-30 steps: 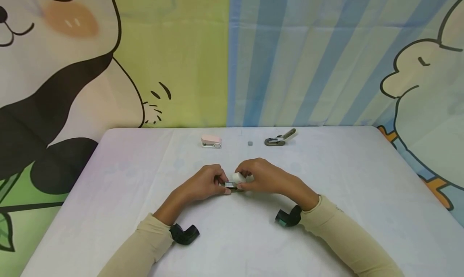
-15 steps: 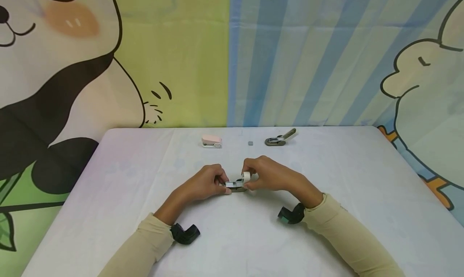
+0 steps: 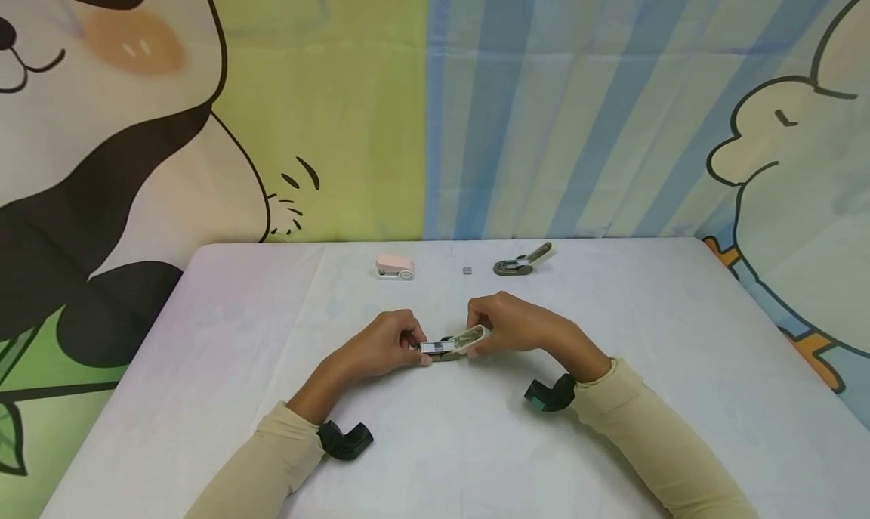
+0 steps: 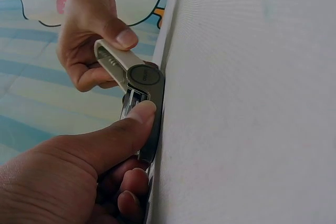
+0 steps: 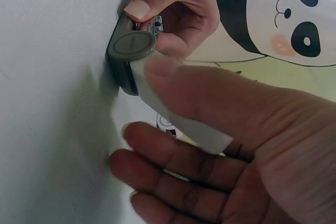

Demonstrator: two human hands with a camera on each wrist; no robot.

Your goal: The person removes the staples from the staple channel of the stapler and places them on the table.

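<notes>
Between the hands on the white table is a stapler with a dark grey-green base (image 3: 445,356) and a white lid (image 3: 470,338) swung open, leaning back to the right. My left hand (image 3: 387,344) pinches the base, its thumb (image 4: 140,113) over the side near the metal staple channel. My right hand (image 3: 519,324) holds the raised lid, with its thumb (image 5: 165,72) on the lid's outer face and its fingers curled on the other side. The lid's hollow underside shows in the left wrist view. Part of the base is hidden behind the left fingers.
Along the table's back lie a pink and white stapler (image 3: 394,267), a small grey block (image 3: 467,270) that looks like staples, and a second dark stapler (image 3: 518,267) with its arm raised. Behind the table hangs a printed cartoon curtain (image 3: 340,126).
My right hand has moved right and slightly up, swinging the white lid farther back, so the staple channel and the lid's underside show. My left hand stays in place on the base.
</notes>
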